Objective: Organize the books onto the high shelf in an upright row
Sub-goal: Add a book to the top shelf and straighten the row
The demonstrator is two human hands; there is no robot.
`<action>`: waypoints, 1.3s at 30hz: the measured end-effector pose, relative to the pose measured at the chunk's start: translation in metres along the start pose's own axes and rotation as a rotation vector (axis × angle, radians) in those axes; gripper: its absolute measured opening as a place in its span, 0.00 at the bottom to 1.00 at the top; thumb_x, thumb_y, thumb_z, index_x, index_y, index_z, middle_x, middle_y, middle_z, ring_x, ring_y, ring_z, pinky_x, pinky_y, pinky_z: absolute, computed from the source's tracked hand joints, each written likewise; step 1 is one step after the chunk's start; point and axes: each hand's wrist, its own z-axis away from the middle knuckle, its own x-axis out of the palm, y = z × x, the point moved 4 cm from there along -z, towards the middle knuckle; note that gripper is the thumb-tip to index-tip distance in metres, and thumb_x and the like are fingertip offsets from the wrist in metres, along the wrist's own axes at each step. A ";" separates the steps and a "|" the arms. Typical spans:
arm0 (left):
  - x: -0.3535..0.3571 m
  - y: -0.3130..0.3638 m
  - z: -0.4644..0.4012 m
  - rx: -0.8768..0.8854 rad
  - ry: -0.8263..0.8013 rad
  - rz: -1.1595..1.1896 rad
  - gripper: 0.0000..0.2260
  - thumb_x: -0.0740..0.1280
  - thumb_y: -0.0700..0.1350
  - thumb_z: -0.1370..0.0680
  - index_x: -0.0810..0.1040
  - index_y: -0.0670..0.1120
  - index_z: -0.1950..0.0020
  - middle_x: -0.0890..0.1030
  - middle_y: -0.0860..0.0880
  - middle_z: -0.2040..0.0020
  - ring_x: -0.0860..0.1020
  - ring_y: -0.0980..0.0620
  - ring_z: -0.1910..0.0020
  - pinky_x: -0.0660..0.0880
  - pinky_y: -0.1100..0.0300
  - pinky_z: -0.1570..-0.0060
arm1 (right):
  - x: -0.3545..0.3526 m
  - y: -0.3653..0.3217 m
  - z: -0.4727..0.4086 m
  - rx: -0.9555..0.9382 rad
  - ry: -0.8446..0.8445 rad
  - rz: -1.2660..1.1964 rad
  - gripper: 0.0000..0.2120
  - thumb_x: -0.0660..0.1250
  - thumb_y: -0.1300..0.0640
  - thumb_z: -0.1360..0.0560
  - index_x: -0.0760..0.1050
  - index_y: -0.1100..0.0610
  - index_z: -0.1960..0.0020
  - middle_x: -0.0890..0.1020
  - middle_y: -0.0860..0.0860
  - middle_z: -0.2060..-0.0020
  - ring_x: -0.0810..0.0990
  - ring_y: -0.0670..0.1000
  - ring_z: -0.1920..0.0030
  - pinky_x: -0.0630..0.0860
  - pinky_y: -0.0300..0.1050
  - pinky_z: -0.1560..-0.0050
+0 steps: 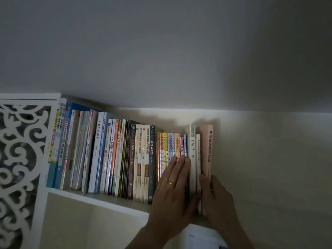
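The left hand (172, 186) presses flat, fingers straight, against thin spines in the upright book row (125, 155) on the high shelf (100, 200). The right hand (217, 196) grips the pink book (206, 150) at the row's right end.

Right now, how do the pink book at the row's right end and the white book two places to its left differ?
The pink paperback book ends the row; the tall white book with a green top band has neighbours on both sides. The pink book's spine looks wider. The right hand grips the pink book; the left hand lies flat beside the white book. Both stand upright.
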 end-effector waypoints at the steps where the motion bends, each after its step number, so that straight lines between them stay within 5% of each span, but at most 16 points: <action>1: 0.003 0.003 0.001 -0.025 0.020 -0.004 0.34 0.64 0.59 0.18 0.57 0.47 0.16 0.55 0.52 0.16 0.50 0.51 0.16 0.60 0.43 0.21 | 0.000 0.000 0.000 -0.010 0.018 0.009 0.14 0.55 0.41 0.18 0.75 0.48 0.47 0.83 0.46 0.54 0.83 0.51 0.53 0.79 0.50 0.46; 3: 0.004 0.007 0.001 -0.077 0.053 -0.001 0.32 0.60 0.61 0.17 0.61 0.47 0.17 0.58 0.53 0.17 0.51 0.53 0.17 0.60 0.45 0.21 | 0.000 0.002 0.000 -0.014 0.030 0.008 0.14 0.55 0.43 0.17 0.75 0.48 0.48 0.83 0.48 0.55 0.82 0.50 0.54 0.79 0.48 0.48; 7: 0.005 0.007 -0.002 -0.126 0.081 0.042 0.28 0.61 0.59 0.17 0.67 0.48 0.20 0.61 0.56 0.18 0.53 0.57 0.18 0.59 0.51 0.20 | -0.005 0.002 -0.001 0.001 0.004 -0.013 0.12 0.58 0.44 0.17 0.77 0.49 0.46 0.83 0.46 0.53 0.81 0.41 0.55 0.70 0.27 0.63; 13: 0.008 0.004 0.001 -0.097 0.089 0.034 0.27 0.63 0.55 0.17 0.67 0.47 0.20 0.63 0.54 0.19 0.55 0.55 0.18 0.58 0.54 0.21 | -0.004 0.003 0.001 -0.035 0.064 -0.006 0.12 0.58 0.45 0.17 0.77 0.50 0.47 0.83 0.46 0.56 0.82 0.46 0.55 0.78 0.44 0.49; 16: 0.013 0.014 0.001 -0.125 0.149 -0.015 0.24 0.67 0.51 0.19 0.72 0.44 0.24 0.70 0.46 0.24 0.68 0.48 0.25 0.71 0.52 0.29 | -0.002 0.001 0.001 -0.038 -0.002 -0.048 0.09 0.63 0.43 0.20 0.76 0.46 0.45 0.83 0.41 0.56 0.82 0.40 0.57 0.78 0.31 0.57; 20: 0.013 0.030 -0.008 -0.323 0.193 0.195 0.14 0.68 0.50 0.19 0.75 0.50 0.35 0.69 0.51 0.33 0.76 0.54 0.41 0.82 0.57 0.45 | -0.006 0.006 -0.003 -0.053 -0.002 0.023 0.10 0.62 0.42 0.19 0.78 0.45 0.44 0.84 0.41 0.55 0.83 0.40 0.55 0.79 0.40 0.49; 25: 0.017 0.046 -0.012 -0.320 0.102 0.056 0.19 0.64 0.51 0.19 0.70 0.49 0.29 0.77 0.50 0.38 0.79 0.55 0.47 0.76 0.66 0.50 | -0.027 0.016 -0.007 -0.053 0.034 0.065 0.07 0.63 0.45 0.19 0.74 0.45 0.53 0.80 0.41 0.62 0.79 0.43 0.61 0.69 0.32 0.59; 29: 0.011 0.049 -0.030 -0.369 0.053 -0.122 0.16 0.67 0.50 0.21 0.73 0.46 0.36 0.82 0.49 0.50 0.83 0.54 0.60 0.76 0.66 0.66 | -0.026 0.015 -0.007 -0.073 0.042 0.095 0.06 0.65 0.46 0.19 0.70 0.43 0.44 0.77 0.39 0.57 0.78 0.45 0.56 0.71 0.39 0.51; 32: 0.001 0.048 -0.037 -0.326 0.002 -0.235 0.12 0.64 0.51 0.18 0.73 0.45 0.40 0.82 0.49 0.54 0.82 0.54 0.65 0.72 0.66 0.70 | -0.025 0.010 -0.005 -0.080 0.026 0.099 0.09 0.62 0.44 0.18 0.70 0.45 0.40 0.78 0.42 0.55 0.78 0.45 0.57 0.71 0.39 0.55; 35: -0.034 0.054 -0.022 -0.290 0.106 -0.149 0.09 0.64 0.49 0.17 0.72 0.45 0.43 0.76 0.55 0.59 0.76 0.60 0.70 0.71 0.70 0.74 | -0.022 0.007 -0.004 -0.076 -0.053 0.136 0.12 0.59 0.40 0.18 0.68 0.44 0.38 0.79 0.44 0.52 0.77 0.43 0.59 0.69 0.31 0.61; 39: -0.103 0.064 0.017 -0.253 0.320 -0.147 0.07 0.62 0.43 0.16 0.68 0.41 0.44 0.68 0.61 0.68 0.72 0.60 0.81 0.62 0.71 0.83 | -0.017 0.002 -0.006 -0.074 -0.156 0.214 0.23 0.57 0.38 0.18 0.68 0.50 0.29 0.81 0.49 0.42 0.80 0.48 0.50 0.76 0.39 0.52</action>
